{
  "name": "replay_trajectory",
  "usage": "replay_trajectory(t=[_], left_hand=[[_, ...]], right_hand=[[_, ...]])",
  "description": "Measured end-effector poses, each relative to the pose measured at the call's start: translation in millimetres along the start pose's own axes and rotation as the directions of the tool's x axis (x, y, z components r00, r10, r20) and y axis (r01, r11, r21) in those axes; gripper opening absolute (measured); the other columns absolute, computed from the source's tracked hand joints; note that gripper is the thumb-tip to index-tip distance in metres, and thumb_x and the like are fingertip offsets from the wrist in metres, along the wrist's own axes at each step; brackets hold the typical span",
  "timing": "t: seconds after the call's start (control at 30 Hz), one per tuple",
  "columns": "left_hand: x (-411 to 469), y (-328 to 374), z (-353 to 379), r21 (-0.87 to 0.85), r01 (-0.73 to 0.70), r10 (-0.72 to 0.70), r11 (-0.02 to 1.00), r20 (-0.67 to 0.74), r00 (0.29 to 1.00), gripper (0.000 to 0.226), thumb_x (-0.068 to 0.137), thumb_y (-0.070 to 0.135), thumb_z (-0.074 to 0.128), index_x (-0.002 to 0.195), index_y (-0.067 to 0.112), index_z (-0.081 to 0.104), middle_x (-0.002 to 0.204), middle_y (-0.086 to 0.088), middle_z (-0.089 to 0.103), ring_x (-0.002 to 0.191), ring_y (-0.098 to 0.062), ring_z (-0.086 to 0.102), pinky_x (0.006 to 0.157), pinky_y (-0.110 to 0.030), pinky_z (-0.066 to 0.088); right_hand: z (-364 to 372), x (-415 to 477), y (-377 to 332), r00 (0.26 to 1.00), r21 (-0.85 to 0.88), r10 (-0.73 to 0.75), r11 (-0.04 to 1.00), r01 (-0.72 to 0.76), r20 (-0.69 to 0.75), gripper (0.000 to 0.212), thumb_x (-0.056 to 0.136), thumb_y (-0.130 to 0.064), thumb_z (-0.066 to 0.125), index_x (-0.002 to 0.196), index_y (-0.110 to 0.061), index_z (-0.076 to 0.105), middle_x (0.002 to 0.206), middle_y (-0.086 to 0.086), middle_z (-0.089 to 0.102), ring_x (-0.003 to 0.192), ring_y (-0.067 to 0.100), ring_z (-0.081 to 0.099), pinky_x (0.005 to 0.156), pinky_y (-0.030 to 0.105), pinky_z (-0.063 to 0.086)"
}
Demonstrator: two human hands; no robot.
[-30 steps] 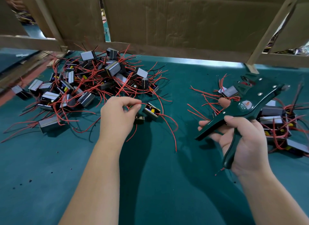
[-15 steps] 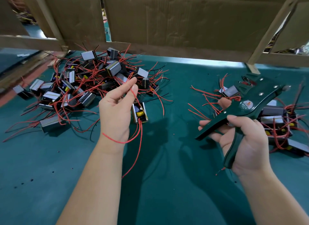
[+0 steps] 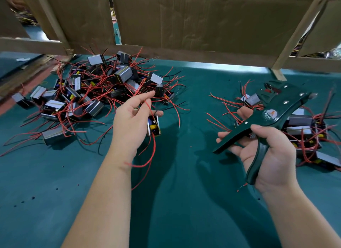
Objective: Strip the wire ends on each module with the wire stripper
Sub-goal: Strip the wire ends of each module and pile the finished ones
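Bright, even overhead light, soft double shadows on the green mat (image 3: pixel 36 220), wide-angle bowing and blur at edges.

**Fig.** Person's arms & hands, head-cam, wide-angle view.

- **(a)** L forearm (image 3: pixel 103 201): bare along its whole visible length, from near edge of frame to wrist. Looks broad at the near edge, narrows toward the far end.
- **(b)** L hand (image 3: pixel 129 126): bare. Back of hand faces cam. Surface smooth, knuckles only faintly marked. Fingers (image 3: pixel 142 100) slim.
- **(c)** R forearm (image 3: pixel 299 220): bare likewise, from near-right corner to wrist, w/ same taper.
- **(d)** R hand (image 3: pixel 273 155): bare, thumb side toward cam. Thumb (image 3: pixel 263 131) ends in a short nail w/ rounded edge. Other nails too small or hidden to tell.
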State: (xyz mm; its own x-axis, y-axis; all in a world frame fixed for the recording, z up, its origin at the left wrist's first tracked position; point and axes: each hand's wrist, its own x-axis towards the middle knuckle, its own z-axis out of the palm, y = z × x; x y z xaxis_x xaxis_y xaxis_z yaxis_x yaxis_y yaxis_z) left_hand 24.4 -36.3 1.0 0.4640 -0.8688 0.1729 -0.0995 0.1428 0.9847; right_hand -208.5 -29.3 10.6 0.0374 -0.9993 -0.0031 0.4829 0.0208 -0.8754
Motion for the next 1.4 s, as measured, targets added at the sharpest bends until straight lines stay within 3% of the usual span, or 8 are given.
replay_trajectory(t=[0.17, 0.3, 0.4, 0.5, 0.67, 1.0, 1.2, 1.4], left_hand=[[2, -4, -3, 0.123, -0.081, 0.088, 0.989, -0.055, 0.995, 0.028, 0.095, 0.015, 0.057, 0.107, 0.038, 0.066, 0.093, 0.012, 0.072, 0.086, 0.006, 0.062, 0.082, -0.012, 0.046], [1, 7, 1, -0.179, 0.095, -0.086, 0.979, 0.053, 0.995, 0.041, 0.091, -0.008, 0.034, 0.093, 0.012, 0.070, 0.079, -0.005, 0.074, 0.075, -0.019, 0.071, 0.074, -0.023, 0.055], [-1, 12, -1, -0.340, 0.171, -0.141, 0.925, 0.112, 0.984, 0.030, 0.092, 0.005, 0.038, 0.091, 0.006, 0.068, 0.080, -0.007, 0.074, 0.070, -0.026, 0.071, 0.064, -0.026, 0.056], [-3, 9, 1, -0.180, 0.117, -0.103, 0.977, 0.087, 0.991, 0.017, 0.089, 0.011, 0.060, 0.103, 0.019, 0.062, 0.080, 0.007, 0.068, 0.069, -0.020, 0.071, 0.062, -0.031, 0.057], [-5, -4, 5, 0.143, -0.080, 0.055, 0.986, 0.174, 0.983, 0.050, 0.071, 0.003, 0.079, 0.105, 0.031, 0.056, 0.089, 0.001, 0.062, 0.087, -0.014, 0.065, 0.084, -0.033, 0.050], [-4, -2, 9, -0.085, 0.069, -0.061, 0.994, 0.087, 0.994, 0.022, 0.086, 0.000, 0.066, 0.092, 0.021, 0.066, 0.068, 0.004, 0.070, 0.060, -0.009, 0.067, 0.059, -0.018, 0.052], [-7, 3, 10, -0.064, -0.012, 0.022, 0.998, 0.161, 0.987, 0.023, 0.088, 0.005, 0.065, 0.083, 0.027, 0.070, 0.069, 0.012, 0.070, 0.059, 0.000, 0.057, 0.061, -0.012, 0.046], [-13, 10, 16, 0.003, -0.166, 0.161, 0.986, 0.207, 0.965, 0.024, 0.088, 0.006, 0.066, 0.082, 0.029, 0.068, 0.071, 0.021, 0.066, 0.067, 0.007, 0.054, 0.068, -0.009, 0.040]], right_hand=[[0, -1, -1, 1.000, 0.023, 0.024, 0.999, -0.024, -0.001, 0.043, 0.075, -0.017, 0.046, 0.116, -0.007, 0.057, 0.125, 0.005, 0.059, 0.076, 0.042, 0.066, 0.066, 0.047, 0.057], [1, -2, -1, 0.999, 0.037, 0.038, 0.999, -0.038, 0.005, 0.046, 0.075, -0.017, 0.045, 0.119, -0.006, 0.055, 0.128, 0.009, 0.057, 0.076, 0.043, 0.065, 0.065, 0.047, 0.057], [1, -2, -1, 0.999, 0.041, 0.041, 0.998, -0.041, 0.014, 0.049, 0.075, -0.017, 0.045, 0.122, -0.005, 0.053, 0.124, 0.008, 0.058, 0.074, 0.042, 0.065, 0.066, 0.047, 0.057], [2, -3, 0, 0.999, 0.040, 0.040, 0.998, -0.041, 0.020, 0.048, 0.076, -0.016, 0.043, 0.122, -0.006, 0.053, 0.122, 0.009, 0.057, 0.073, 0.041, 0.066, 0.066, 0.047, 0.057], [2, -3, 0, 0.998, 0.043, 0.053, 0.998, -0.054, 0.030, 0.048, 0.078, -0.015, 0.041, 0.124, -0.005, 0.052, 0.122, 0.010, 0.059, 0.073, 0.040, 0.066, 0.069, 0.048, 0.058], [2, -1, -4, 0.988, 0.033, 0.117, 0.992, -0.121, 0.102, 0.052, 0.074, -0.019, 0.044, 0.123, -0.005, 0.056, 0.108, 0.018, 0.066, 0.073, 0.039, 0.066, 0.072, 0.050, 0.058], [8, -5, -4, 0.852, 0.019, 0.392, 0.905, -0.425, 0.348, 0.070, 0.049, -0.028, 0.079, 0.112, 0.001, 0.065, 0.091, 0.029, 0.066, 0.069, 0.039, 0.065, 0.065, 0.050, 0.056], [15, -11, 0, 0.718, -0.023, 0.525, 0.814, -0.580, 0.457, 0.064, 0.049, -0.030, 0.082, 0.103, 0.001, 0.069, 0.087, 0.027, 0.065, 0.068, 0.039, 0.064, 0.066, 0.048, 0.056]])
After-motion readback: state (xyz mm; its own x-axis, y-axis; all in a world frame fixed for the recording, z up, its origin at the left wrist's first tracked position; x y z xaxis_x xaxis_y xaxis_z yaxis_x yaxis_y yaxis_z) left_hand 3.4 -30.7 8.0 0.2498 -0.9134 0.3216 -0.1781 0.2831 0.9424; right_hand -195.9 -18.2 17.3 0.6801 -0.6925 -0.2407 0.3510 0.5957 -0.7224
